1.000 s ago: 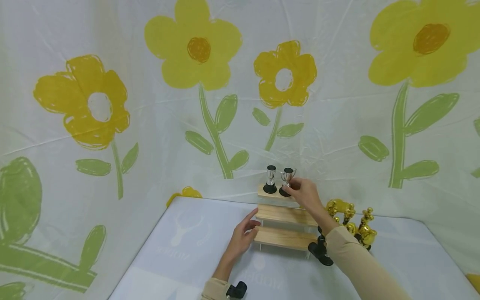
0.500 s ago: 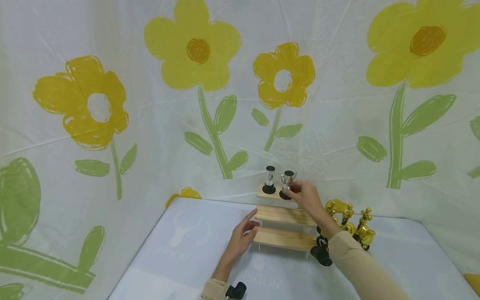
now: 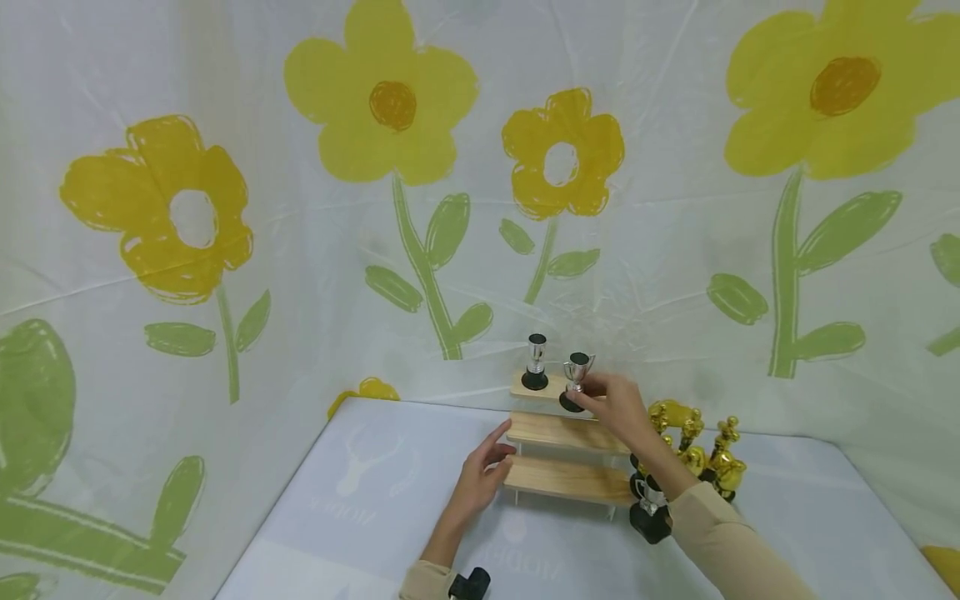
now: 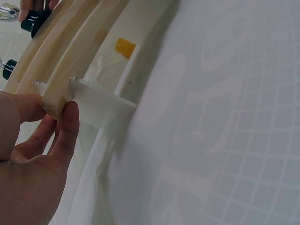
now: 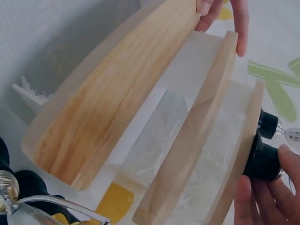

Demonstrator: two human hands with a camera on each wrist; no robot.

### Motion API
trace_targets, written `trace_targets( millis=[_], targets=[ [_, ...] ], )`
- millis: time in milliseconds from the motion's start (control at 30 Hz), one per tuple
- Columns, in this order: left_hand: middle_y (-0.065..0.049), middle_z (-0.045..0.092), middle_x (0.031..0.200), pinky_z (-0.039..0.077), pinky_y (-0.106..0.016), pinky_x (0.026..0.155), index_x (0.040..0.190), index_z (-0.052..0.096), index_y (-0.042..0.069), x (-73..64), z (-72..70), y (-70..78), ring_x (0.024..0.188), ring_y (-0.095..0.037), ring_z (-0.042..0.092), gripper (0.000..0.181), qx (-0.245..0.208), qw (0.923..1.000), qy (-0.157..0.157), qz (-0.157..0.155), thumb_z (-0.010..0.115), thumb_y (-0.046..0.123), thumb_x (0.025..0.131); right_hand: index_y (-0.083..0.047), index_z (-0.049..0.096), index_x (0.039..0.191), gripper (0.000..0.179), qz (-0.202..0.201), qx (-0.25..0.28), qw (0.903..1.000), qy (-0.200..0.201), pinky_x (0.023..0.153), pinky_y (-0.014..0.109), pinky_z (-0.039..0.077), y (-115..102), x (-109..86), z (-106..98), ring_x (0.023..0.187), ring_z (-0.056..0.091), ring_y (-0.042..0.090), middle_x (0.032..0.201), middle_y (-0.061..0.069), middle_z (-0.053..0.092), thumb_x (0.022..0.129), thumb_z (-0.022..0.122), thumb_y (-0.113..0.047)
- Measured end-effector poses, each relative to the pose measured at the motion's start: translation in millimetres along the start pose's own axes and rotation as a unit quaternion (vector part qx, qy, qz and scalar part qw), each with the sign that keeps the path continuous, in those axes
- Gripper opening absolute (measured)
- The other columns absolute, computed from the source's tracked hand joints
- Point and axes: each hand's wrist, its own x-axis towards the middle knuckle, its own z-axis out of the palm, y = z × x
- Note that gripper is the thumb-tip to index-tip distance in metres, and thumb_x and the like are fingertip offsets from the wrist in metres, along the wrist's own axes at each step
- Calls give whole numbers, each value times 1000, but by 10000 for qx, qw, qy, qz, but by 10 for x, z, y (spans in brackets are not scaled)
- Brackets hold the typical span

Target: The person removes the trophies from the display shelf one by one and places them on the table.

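Observation:
A three-tier wooden display stand (image 3: 566, 479) with clear supports stands at the back of the table. My left hand (image 3: 476, 482) grips its left end, thumb above and fingers below a board's end (image 4: 55, 104) in the left wrist view. My right hand (image 3: 621, 407) pinches a small silver trophy cup (image 3: 577, 371) with two handles and a black base (image 5: 263, 161). It is upright at the front edge of the top tier, the base overlapping that edge. Another silver trophy (image 3: 536, 358) stands to its left on the same tier. The two lower tiers are bare.
Several gold trophies (image 3: 726, 467) stand right of the stand, partly behind the right forearm. A silver cup with a black base (image 3: 650, 517) is near the stand's lower right corner. A flower-print curtain (image 3: 660, 275) hangs close behind the white table (image 3: 360, 483).
My right hand has brought the trophy slightly right and forward along the top tier, widening the gap to the other trophy. My left hand keeps its hold. The head view has shifted slightly.

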Motion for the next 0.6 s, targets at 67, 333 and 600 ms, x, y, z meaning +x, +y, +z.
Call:
trace_targets(
  millis=[67, 333, 600],
  targets=[
    [-20, 66, 114, 53, -24, 84, 150, 41, 22, -3, -1, -5, 110, -34, 64, 60, -5, 10000, 1, -21, 56, 1, 95, -10, 73, 103, 21, 23, 52, 10000, -10, 74, 42, 57, -3, -25, -7, 95, 71, 31, 101, 12, 76, 89, 72, -25],
    [-17, 67, 114, 52, -24, 85, 149, 42, 23, -14, 1, -10, 111, -32, 64, 60, -142, 9999, 24, -63, 56, 2, 95, -7, 73, 107, 25, -148, 213, 9996, 96, 75, 36, 59, 32, -153, -5, 91, 72, 29, 101, 12, 75, 86, 75, -21],
    [-18, 66, 115, 52, -21, 82, 149, 41, 21, -18, 1, 17, 111, -33, 63, 60, -292, 9996, 28, -43, 57, 1, 95, -6, 75, 103, 24, -309, 64, 9993, 193, 69, 32, 58, 80, -364, -54, 85, 73, 26, 95, 10, 76, 85, 76, -22]
  ],
)
